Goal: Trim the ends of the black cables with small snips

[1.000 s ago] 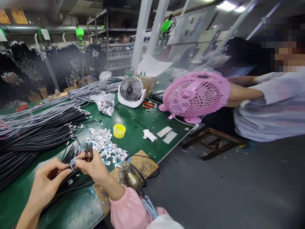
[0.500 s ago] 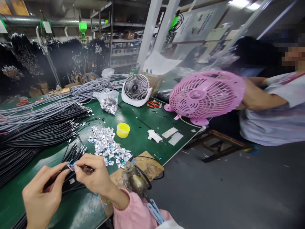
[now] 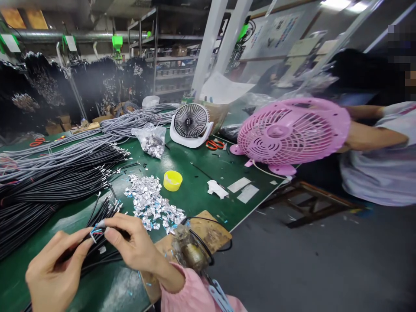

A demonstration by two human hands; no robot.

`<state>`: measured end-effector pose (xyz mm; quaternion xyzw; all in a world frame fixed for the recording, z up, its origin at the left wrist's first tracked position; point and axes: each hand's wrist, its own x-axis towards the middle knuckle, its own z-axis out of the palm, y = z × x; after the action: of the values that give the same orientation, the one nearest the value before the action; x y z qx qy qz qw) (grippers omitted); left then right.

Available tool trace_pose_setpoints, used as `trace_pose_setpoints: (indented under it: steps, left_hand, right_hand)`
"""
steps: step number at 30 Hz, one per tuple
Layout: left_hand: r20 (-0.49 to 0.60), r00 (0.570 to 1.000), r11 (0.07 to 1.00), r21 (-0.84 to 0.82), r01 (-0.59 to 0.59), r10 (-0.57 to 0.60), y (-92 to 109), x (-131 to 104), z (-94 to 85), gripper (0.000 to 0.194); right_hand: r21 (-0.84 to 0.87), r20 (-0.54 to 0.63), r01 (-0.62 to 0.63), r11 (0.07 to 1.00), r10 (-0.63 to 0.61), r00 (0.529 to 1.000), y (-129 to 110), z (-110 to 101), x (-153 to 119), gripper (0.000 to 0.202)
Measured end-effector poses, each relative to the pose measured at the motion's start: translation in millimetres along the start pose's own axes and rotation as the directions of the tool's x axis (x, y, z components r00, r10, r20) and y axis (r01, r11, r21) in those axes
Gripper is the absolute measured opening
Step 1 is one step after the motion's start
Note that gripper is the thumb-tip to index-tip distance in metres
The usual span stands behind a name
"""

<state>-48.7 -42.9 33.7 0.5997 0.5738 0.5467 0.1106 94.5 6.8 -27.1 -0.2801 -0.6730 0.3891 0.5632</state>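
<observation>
My left hand (image 3: 60,264) pinches the end of a black cable between thumb and forefinger. Thin blue, red and white wires (image 3: 96,231) stick out of that end. On them are the thumb and forefinger of my right hand (image 3: 134,242); its other fingers curl underneath. Just beyond lies a bundle of black cables (image 3: 105,208) with stripped ends. Small silvery foil pieces (image 3: 152,201), mixed with blue bits, are heaped on the green table beyond my right hand.
A stained board (image 3: 208,227) with a grimy metal device (image 3: 190,249) lies by my right forearm. Farther back are a yellow dish (image 3: 173,180), a plastic bag (image 3: 151,139), a white fan (image 3: 191,123) and orange scissors (image 3: 216,144). A person's arm reaches behind the pink fan (image 3: 289,132).
The view has shifted slightly, so the scene sits farther right and lower. My right thumb and forefinger have shifted at the cable end, and the coloured wires show more clearly.
</observation>
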Motion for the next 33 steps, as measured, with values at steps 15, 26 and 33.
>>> trace_pose_setpoints:
  steps: [15,26,33]
  left_hand:
    - [-0.001,1.0,0.999,0.029,-0.012,0.012,-0.6,-4.0,1.9,0.007]
    - [-0.022,0.994,0.984,0.148,-0.102,0.106,1.0,-6.9,2.9,0.009]
    - [-0.036,0.981,0.974,0.137,-0.182,0.189,-3.0,-3.9,1.4,0.009]
  right_hand:
    - [0.121,-0.014,0.046,0.992,-0.045,0.999,-13.7,-2.2,7.7,0.034]
    - [0.088,-0.018,-0.007,0.996,0.008,1.0,-7.1,-1.3,2.9,0.031]
    - [0.129,0.05,-0.113,0.985,0.107,0.993,-0.9,-1.1,0.3,0.029]
